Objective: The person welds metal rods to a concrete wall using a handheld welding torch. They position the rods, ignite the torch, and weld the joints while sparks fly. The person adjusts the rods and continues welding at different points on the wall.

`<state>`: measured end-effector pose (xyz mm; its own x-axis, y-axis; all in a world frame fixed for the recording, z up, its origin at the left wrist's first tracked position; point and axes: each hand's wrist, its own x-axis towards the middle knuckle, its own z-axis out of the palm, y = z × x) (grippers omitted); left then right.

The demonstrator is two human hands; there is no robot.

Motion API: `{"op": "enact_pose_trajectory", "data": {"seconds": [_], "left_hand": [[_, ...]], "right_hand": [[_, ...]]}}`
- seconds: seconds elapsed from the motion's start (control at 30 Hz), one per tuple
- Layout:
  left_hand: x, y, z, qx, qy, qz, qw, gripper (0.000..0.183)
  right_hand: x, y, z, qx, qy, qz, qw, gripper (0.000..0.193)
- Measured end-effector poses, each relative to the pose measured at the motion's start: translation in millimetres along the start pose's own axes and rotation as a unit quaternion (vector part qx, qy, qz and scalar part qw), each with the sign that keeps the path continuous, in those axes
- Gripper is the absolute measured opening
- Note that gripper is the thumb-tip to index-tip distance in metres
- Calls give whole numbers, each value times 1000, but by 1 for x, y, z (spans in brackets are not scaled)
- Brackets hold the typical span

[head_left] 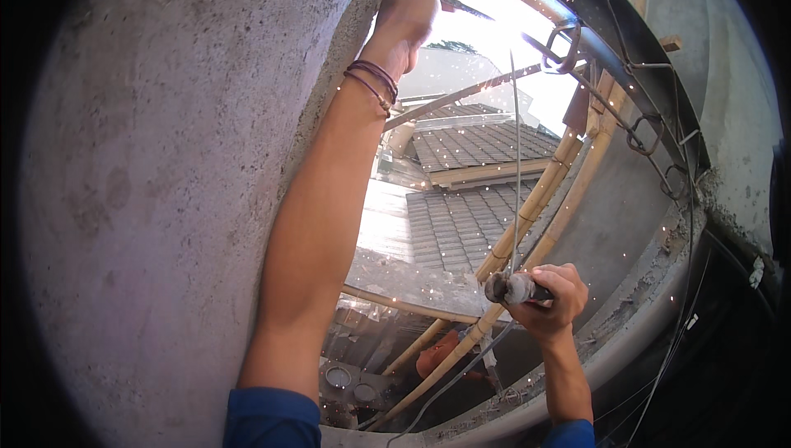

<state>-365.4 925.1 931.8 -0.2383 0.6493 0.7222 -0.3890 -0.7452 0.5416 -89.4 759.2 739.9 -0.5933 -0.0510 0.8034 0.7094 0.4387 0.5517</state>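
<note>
My left hand (409, 16) is raised at the top of the opening, beside the concrete wall's edge. It is closed round a dark metal rod (471, 10), whose tip points right. Lower right, my right hand (554, 300) grips a welding electrode holder (515, 287) by its dark handle. A long thin electrode (517, 160) stands almost upright from its worn head, its upper end near a bright glare. Bent metal links (562, 49) sit on a rusty bar to the right of that glare. Small bright sparks are scattered through the air.
A rough concrete wall (165, 184) fills the left side. Bamboo poles (540, 193) slant across the curved opening, with tiled roofs (482, 147) beyond. A cable (449, 382) curves below the holder. Dark curved metal (610, 44) and loose wires (680, 308) are at the right.
</note>
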Motion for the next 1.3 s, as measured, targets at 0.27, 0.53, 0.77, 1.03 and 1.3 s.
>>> {"op": "enact_pose_trajectory", "data": {"seconds": [0.27, 0.53, 0.77, 1.03, 1.3], "left_hand": [[5, -5, -2, -2, 3, 31, 1000, 41], [-117, -5, -23, 280, -9, 29, 960, 80], [-312, -14, -125, 392, -82, 146, 905, 19], [-300, -53, -136, 587, 8, 335, 737, 5], [-299, -57, -132, 687, -9, 347, 638, 9]], "right_hand": [[1, 1, 1, 10, 0, 3, 1000, 60], [-58, -20, 13, 31, 34, 144, 989, 57], [-252, -108, 13, 66, -160, 502, 847, 53], [-386, -187, -98, 26, -315, 770, 554, 39], [-420, -119, -98, 209, -207, 790, 538, 51]]}}
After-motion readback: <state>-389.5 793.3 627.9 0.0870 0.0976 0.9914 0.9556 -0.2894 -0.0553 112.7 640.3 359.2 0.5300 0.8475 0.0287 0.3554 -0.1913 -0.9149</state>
